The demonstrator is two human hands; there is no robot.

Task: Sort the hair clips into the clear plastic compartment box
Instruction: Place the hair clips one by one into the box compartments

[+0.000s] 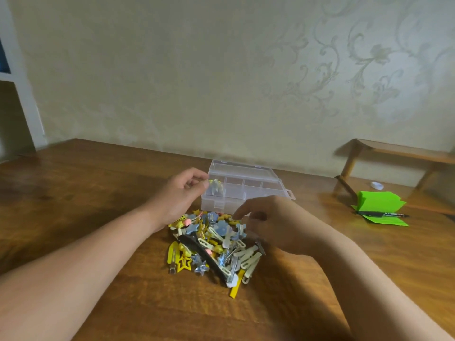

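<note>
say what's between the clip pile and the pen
The right hand, at the right edge of the pile, then bare table up to the pen. The head view shows it.

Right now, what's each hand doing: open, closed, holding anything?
Left hand: pinches a pale blue-and-yellow hair clip over the clear plastic compartment box.
Right hand: fingers curled into the heap of coloured hair clips; grip cannot be told.

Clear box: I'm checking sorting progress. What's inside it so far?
A few pale clips sit in the near-left compartment of the box; other visible compartments look empty. The left hand covers that compartment's left edge; the right hand hides the front corner.
</note>
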